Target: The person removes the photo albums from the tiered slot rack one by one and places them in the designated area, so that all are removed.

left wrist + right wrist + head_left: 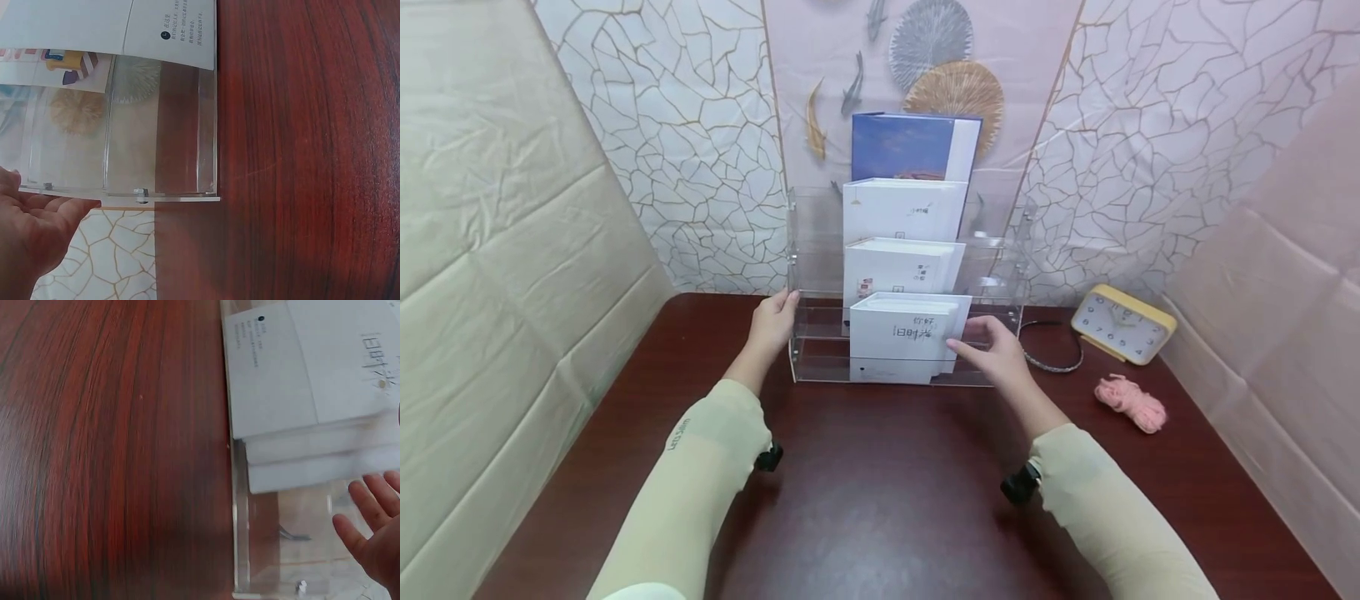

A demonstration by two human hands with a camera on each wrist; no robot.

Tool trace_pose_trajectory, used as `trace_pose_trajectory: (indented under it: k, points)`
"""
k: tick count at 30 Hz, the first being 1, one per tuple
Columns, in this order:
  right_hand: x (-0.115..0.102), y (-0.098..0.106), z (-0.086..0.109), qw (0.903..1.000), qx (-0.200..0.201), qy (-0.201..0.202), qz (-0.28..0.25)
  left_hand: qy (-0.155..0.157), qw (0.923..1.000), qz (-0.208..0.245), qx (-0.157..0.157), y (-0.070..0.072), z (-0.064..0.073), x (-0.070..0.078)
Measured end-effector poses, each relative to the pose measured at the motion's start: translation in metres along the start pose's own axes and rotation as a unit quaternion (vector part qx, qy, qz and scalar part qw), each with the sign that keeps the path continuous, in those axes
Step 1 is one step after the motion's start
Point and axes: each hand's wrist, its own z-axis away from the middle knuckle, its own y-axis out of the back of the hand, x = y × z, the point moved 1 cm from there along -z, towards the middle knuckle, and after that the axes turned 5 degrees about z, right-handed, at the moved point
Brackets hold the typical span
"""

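Note:
A clear acrylic book rack [820, 367] with several tiers stands on the table. My left hand [771, 323] grips the rack's left side panel by its edge; in the left wrist view this hand [44, 228] has its fingers along the outside. The lowest tier bears a thick white book [898, 329] with dark lettering. My right hand [1000, 354] holds this book's right edge, thumb on the front cover and fingers round the side. In the right wrist view most of these fingers [369, 509] extend beyond the book's edge, and the thumb is mostly out of frame.
Behind are two more white books [887, 271] [898, 208] and a taller blue book [898, 146]. On the right lie a dark cord-like band [1060, 368], a yellow alarm clock [1123, 325] and pink yarn [1131, 402]. Cloth-covered walls [677, 167] enclose the dark wooden table [880, 483].

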Motion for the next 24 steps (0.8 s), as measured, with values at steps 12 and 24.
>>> trace_pose_trajectory:
  k: [12,24]
  points:
    - [0.005,-0.034,-0.011,0.9983,0.024,-0.003,0.053,0.004,0.9999,-0.009,0.003,-0.002,0.002,0.002]
    - [-0.027,-0.045,-0.017,0.9919,0.041,0.079,0.09,0.004,0.9998,-0.021,0.004,0.001,0.002,0.002]
